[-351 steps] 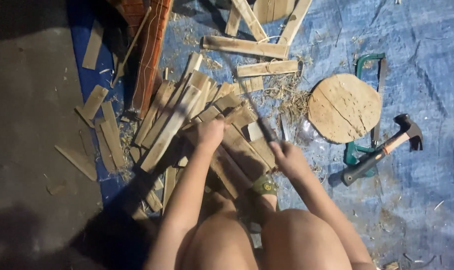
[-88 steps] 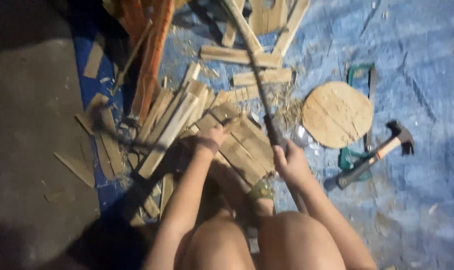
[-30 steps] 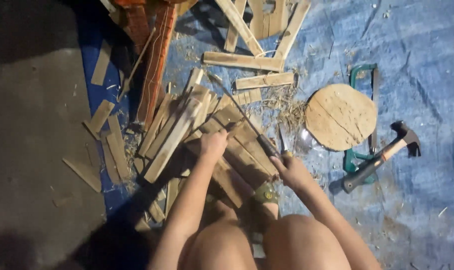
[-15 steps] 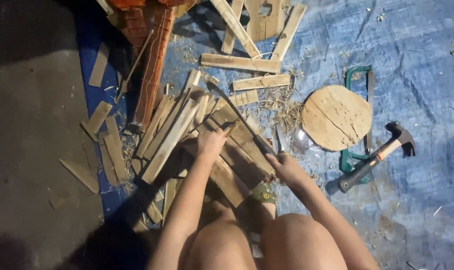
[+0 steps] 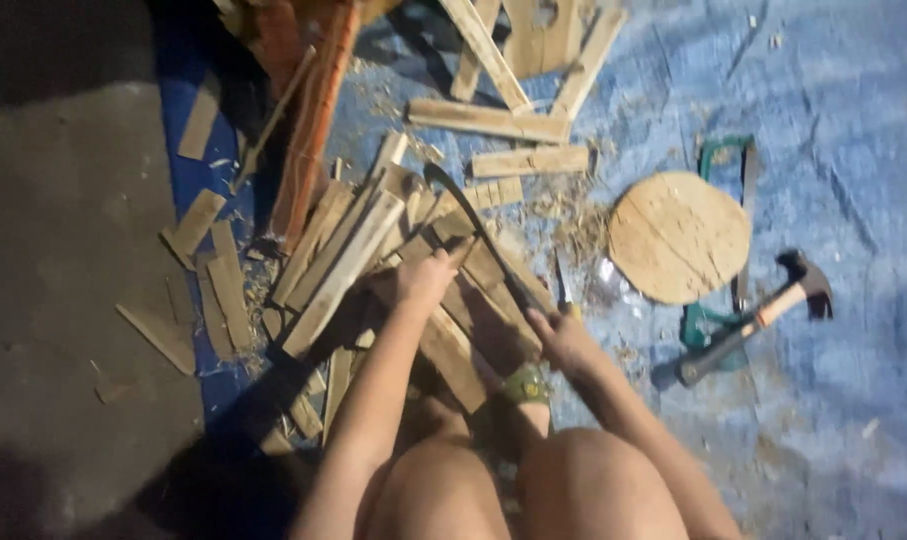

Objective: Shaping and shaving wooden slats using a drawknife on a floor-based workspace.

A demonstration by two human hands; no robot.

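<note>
— Two hands on one job, then: which piece is being worked?
— A flat wooden slat [image 5: 463, 345] lying just beyond the person's knees, atop the heap of split slats [image 5: 343, 260]. The left hand [image 5: 425, 282] presses down on its far end, fingers curled over the wood to steady it.
— And the other grip?
— The right hand [image 5: 563, 338] is clenched around the handle of a long dark blade [image 5: 478, 235], whose curved tip reaches up and left across the heap. Its edge lies along the slat — so I judge this to be the splitting stroke, blade seated in the wood.
— What would the next move call for?
— Probably keeping the left fingers well off the blade's line and driving along the grain.
— Anything around them?
— A small knife [image 5: 560, 285] sits just right of the slat. Farther right, a round wooden disc [image 5: 679, 236] rests on the blue tarp [image 5: 833, 120], touching a green-framed saw [image 5: 718, 300]; a claw hammer [image 5: 748, 320] lies across the saw's near end. More boards [image 5: 488, 120] lie at the far side, and bare floor [image 5: 63, 300] at left.
</note>
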